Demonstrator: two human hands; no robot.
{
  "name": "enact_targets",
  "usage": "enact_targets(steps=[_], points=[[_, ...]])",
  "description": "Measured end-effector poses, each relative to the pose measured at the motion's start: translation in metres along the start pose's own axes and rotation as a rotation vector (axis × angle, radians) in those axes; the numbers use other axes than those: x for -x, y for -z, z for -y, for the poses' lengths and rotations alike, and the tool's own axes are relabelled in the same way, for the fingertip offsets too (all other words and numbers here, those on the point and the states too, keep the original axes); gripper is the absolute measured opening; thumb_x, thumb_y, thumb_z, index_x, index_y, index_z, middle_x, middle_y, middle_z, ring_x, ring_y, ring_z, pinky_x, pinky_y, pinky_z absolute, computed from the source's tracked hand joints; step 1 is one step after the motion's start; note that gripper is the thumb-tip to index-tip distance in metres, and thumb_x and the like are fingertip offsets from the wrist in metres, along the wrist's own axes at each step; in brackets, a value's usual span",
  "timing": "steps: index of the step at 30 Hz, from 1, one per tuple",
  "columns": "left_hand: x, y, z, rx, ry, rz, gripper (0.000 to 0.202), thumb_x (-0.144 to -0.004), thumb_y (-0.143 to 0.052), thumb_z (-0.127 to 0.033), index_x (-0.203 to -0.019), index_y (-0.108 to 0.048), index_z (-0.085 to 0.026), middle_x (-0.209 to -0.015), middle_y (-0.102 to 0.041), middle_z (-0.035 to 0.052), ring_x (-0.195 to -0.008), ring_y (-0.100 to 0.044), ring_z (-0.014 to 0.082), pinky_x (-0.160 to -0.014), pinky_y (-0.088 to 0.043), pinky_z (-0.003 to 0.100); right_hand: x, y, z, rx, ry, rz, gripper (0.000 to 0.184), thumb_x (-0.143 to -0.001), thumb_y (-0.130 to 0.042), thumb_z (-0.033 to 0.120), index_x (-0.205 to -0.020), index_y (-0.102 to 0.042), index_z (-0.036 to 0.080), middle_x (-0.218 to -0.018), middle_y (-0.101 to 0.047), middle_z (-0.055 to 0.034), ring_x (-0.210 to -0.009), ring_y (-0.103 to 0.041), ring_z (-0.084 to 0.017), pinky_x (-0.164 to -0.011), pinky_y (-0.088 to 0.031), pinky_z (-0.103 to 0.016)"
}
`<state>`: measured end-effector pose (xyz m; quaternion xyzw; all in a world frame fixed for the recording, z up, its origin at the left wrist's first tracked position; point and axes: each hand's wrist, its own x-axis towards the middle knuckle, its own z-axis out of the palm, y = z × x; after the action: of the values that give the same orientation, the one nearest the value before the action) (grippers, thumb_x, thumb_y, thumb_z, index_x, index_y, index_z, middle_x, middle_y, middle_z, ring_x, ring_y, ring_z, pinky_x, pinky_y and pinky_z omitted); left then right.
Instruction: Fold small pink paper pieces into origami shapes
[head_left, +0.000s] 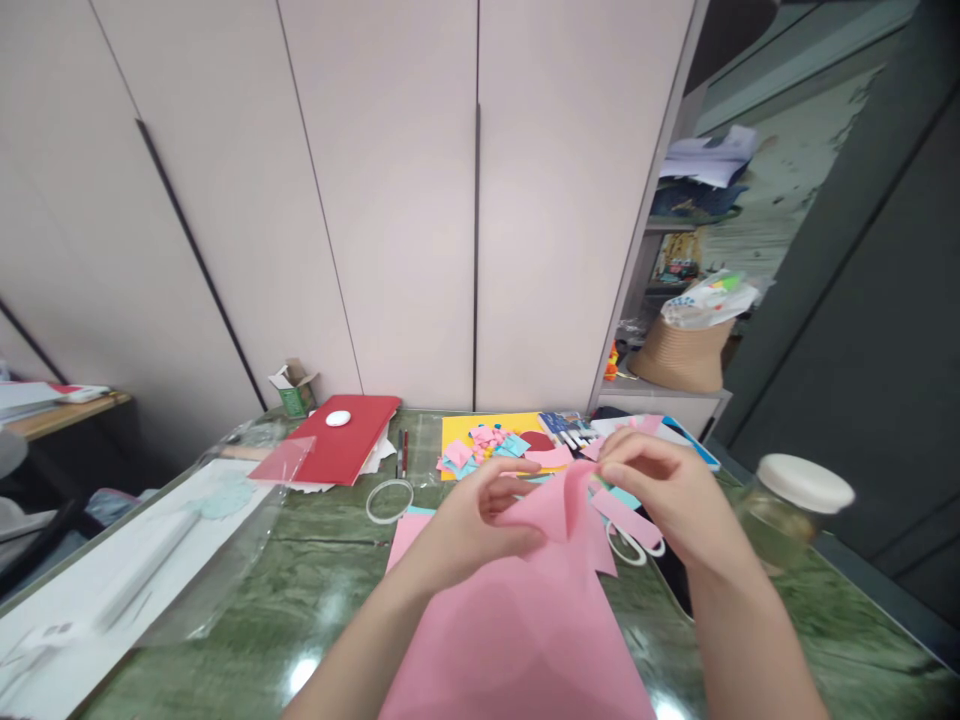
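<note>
A large sheet of pink paper (517, 640) is held up in front of me, its far end curled over. My left hand (480, 515) grips the left side of the curl, thumb on the near side and fingers behind. At the upper right edge of the curl, my right hand (660, 475) pinches the paper between thumb and fingers. Behind the paper, pink and blue paper scraps (487, 445) lie on a yellow sheet (454, 430). White-handled scissors (628, 547) rest near my right hand, partly covered by pink paper pieces.
On the green table (322, 590) lie a red folder (345, 435), a roll of clear tape (389, 502) and pens (403, 453). A white sheet in a plastic sleeve (172, 545) covers the left side. A glass jar with a white lid (799, 500) stands right; markers (577, 437) lie behind.
</note>
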<state>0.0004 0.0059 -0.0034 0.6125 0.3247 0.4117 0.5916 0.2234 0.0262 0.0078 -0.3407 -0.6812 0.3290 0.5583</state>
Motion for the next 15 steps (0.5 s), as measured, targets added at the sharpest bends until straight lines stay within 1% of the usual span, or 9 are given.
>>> enact_targets(steps=[3, 5, 6, 7, 9, 11, 12, 13, 15], points=[[0.003, -0.005, 0.000, -0.214, -0.159, -0.138, 0.054, -0.067, -0.053, 0.001, -0.113, -0.056, -0.026, -0.114, -0.061, 0.0064, -0.101, -0.058, 0.0216, -0.075, -0.049, 0.030, -0.001, -0.008, 0.003, 0.076, -0.030, -0.042, 0.012, -0.075, -0.067, 0.027, -0.066, -0.064, 0.021, -0.074, -0.062, -0.0018, -0.073, -0.056, -0.016, -0.069, -0.044, -0.029], [0.002, -0.007, 0.002, -0.237, -0.202, -0.171, 0.052, -0.070, -0.049, 0.001, -0.114, -0.055, -0.026, -0.110, -0.063, 0.0060, -0.099, -0.060, 0.0203, -0.078, -0.049, 0.031, 0.000, -0.016, 0.004, 0.075, -0.053, -0.074, 0.009, -0.077, -0.065, 0.031, -0.081, -0.065, 0.023, -0.085, -0.063, -0.0023, -0.081, -0.058, -0.017, -0.073, -0.045, -0.029], [0.002, -0.008, 0.003, -0.226, -0.210, -0.182, 0.050, -0.071, -0.050, 0.000, -0.113, -0.055, -0.026, -0.107, -0.065, 0.0059, -0.095, -0.062, 0.0197, -0.077, -0.049, 0.031, 0.001, -0.020, 0.004, 0.052, -0.068, -0.077, 0.019, -0.078, -0.063, 0.034, -0.095, -0.064, 0.025, -0.093, -0.063, -0.0028, -0.086, -0.058, -0.017, -0.075, -0.046, -0.029], [0.000, -0.008, 0.004, -0.222, -0.221, -0.203, 0.048, -0.071, -0.051, 0.000, -0.112, -0.055, -0.025, -0.105, -0.066, 0.0058, -0.091, -0.063, 0.0192, -0.077, -0.050, 0.031, 0.002, -0.025, 0.003, 0.020, -0.082, -0.068, 0.034, -0.079, -0.062, 0.037, -0.112, -0.057, 0.027, -0.100, -0.062, -0.0037, -0.092, -0.058, -0.018, -0.078, -0.046, -0.030], [-0.002, -0.008, 0.007, -0.249, -0.264, -0.278, 0.046, -0.070, -0.054, -0.001, -0.109, -0.058, -0.024, -0.104, -0.066, 0.0057, -0.089, -0.064, 0.0190, -0.076, -0.051, 0.031, 0.005, -0.035, 0.004, -0.048, -0.132, -0.025, 0.060, -0.080, -0.059, 0.040, -0.134, -0.036, 0.028, -0.109, -0.061, -0.0058, -0.098, -0.059, -0.019, -0.081, -0.047, -0.033], [-0.003, -0.007, 0.008, -0.282, -0.312, -0.360, 0.041, -0.071, -0.056, -0.002, -0.105, -0.060, -0.024, -0.103, -0.066, 0.0053, -0.092, -0.064, 0.0190, -0.077, -0.051, 0.030, 0.006, -0.043, 0.004, -0.040, -0.192, -0.018, 0.079, -0.075, -0.066, 0.035, -0.141, -0.023, 0.029, -0.108, -0.064, -0.0059, -0.097, -0.061, -0.020, -0.081, -0.048, -0.035], [-0.003, -0.006, 0.008, -0.283, -0.322, -0.389, 0.038, -0.072, -0.056, -0.003, -0.104, -0.061, -0.023, -0.104, -0.066, 0.0051, -0.094, -0.063, 0.0190, -0.078, -0.051, 0.030, 0.007, -0.046, 0.005, -0.020, -0.211, -0.036, 0.081, -0.074, -0.067, 0.033, -0.141, -0.023, 0.028, -0.101, -0.067, -0.0049, -0.092, -0.063, -0.021, -0.080, -0.049, -0.036], [-0.003, -0.005, 0.007, -0.267, -0.313, -0.405, 0.033, -0.073, -0.058, -0.006, -0.102, -0.061, -0.023, -0.103, -0.066, 0.0050, -0.096, -0.063, 0.0193, -0.079, -0.050, 0.029, 0.007, -0.047, 0.005, -0.004, -0.227, -0.052, 0.079, -0.073, -0.068, 0.031, -0.141, -0.026, 0.028, -0.095, -0.069, -0.0040, -0.088, -0.064, -0.021, -0.077, -0.050, -0.036], [-0.003, -0.001, 0.005, -0.182, -0.249, -0.388, 0.025, -0.076, -0.061, -0.014, -0.099, -0.062, -0.022, -0.101, -0.067, 0.0052, -0.094, -0.062, 0.0201, -0.078, -0.050, 0.030, 0.008, -0.046, 0.005, -0.003, -0.245, -0.069, 0.066, -0.075, -0.066, 0.031, -0.134, -0.039, 0.026, -0.083, -0.071, -0.0025, -0.081, -0.065, -0.021, -0.071, -0.051, -0.033]])
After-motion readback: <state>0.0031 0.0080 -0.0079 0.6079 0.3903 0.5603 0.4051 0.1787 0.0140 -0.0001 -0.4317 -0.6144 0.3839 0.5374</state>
